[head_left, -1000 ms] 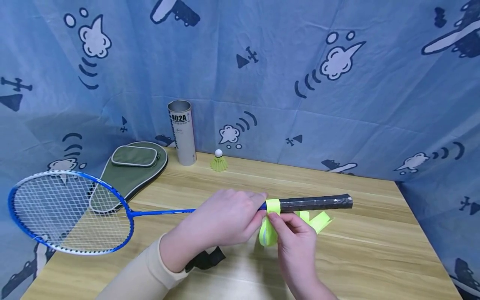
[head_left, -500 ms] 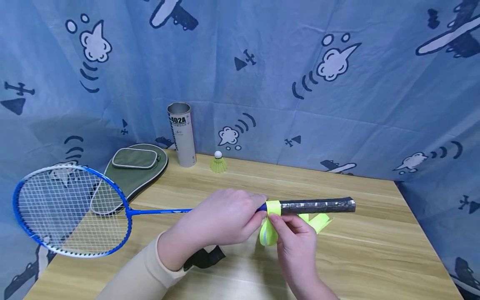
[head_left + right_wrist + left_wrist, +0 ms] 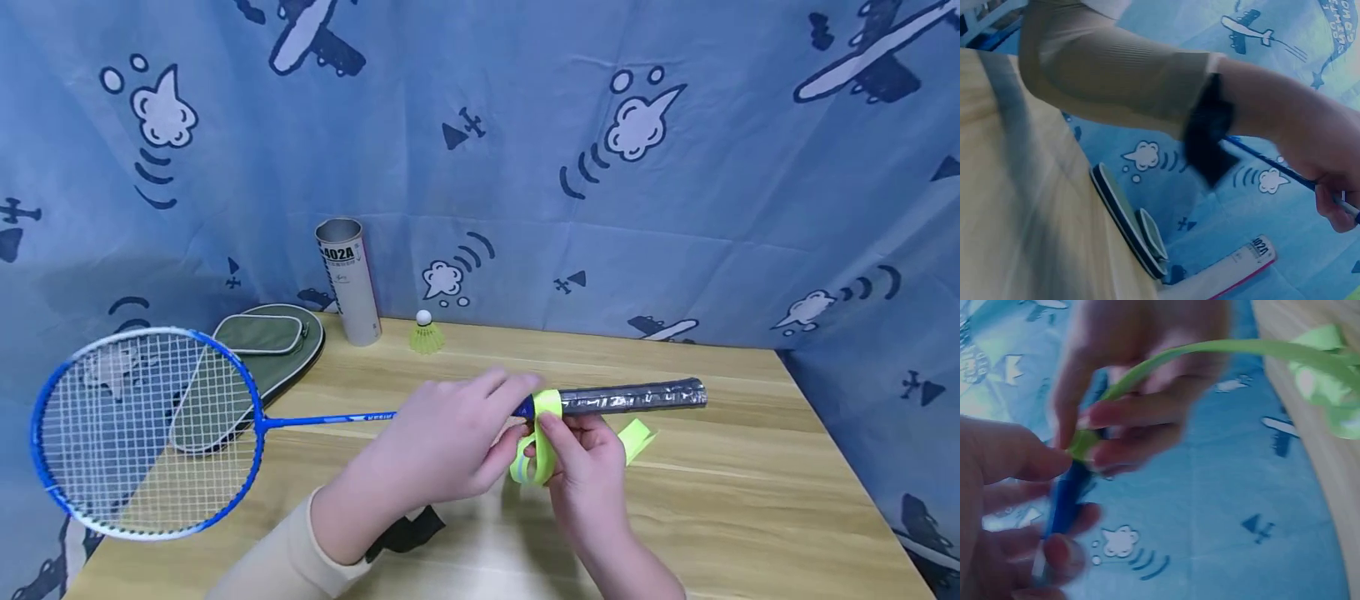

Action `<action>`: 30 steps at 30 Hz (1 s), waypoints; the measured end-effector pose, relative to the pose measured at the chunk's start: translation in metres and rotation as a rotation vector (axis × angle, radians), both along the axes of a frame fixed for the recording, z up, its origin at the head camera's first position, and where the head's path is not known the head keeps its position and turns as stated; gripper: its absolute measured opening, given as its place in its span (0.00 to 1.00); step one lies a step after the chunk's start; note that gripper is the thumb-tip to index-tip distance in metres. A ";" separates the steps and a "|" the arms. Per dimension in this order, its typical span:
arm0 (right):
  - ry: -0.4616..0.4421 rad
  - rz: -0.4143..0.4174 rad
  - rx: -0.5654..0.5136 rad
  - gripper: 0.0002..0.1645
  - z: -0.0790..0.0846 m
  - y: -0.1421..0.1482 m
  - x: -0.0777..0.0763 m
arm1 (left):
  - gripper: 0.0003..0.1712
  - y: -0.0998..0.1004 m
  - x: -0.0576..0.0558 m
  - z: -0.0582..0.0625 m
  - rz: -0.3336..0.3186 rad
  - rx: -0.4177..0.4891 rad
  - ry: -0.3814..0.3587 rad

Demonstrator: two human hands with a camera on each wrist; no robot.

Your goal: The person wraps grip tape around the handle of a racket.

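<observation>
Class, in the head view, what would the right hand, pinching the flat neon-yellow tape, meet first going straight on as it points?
Probably the shiny black handle of the blue-and-white badminton racket, near where the tape wraps it, just ahead of the right hand; depth is unclear.

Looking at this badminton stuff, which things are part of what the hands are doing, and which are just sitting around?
Seemingly part of the job:
- blue racket, held by the left hand
- yellow-green tape, over the racket's handle, pinched by the right hand

Just sitting around:
- green case
- upright tube
- yellow shuttlecock
</observation>
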State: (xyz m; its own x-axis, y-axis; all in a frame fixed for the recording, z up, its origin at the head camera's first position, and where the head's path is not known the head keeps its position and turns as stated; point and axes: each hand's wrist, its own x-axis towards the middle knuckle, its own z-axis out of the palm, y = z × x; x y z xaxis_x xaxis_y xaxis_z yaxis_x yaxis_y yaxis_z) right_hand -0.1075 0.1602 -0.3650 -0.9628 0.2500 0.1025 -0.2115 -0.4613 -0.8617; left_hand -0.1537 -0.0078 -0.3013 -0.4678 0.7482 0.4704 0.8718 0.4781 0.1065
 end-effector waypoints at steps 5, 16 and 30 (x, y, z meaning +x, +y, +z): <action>0.048 0.030 0.024 0.07 0.002 0.001 0.001 | 0.22 -0.003 0.000 -0.013 -0.013 0.138 0.290; 0.203 0.087 0.036 0.16 -0.005 0.009 0.002 | 0.29 -0.007 -0.004 -0.010 -0.102 0.224 0.308; 0.228 0.056 0.062 0.14 -0.002 0.011 0.001 | 0.25 -0.009 -0.002 -0.005 -0.108 0.168 0.275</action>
State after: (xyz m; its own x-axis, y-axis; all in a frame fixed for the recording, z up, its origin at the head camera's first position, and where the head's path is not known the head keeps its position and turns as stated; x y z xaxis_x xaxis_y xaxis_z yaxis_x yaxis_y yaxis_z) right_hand -0.1061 0.1713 -0.3673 -0.9249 0.1837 0.3328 -0.3800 -0.4251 -0.8215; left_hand -0.1559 -0.0168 -0.3059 -0.2287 0.6875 0.6892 0.9234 0.3774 -0.0700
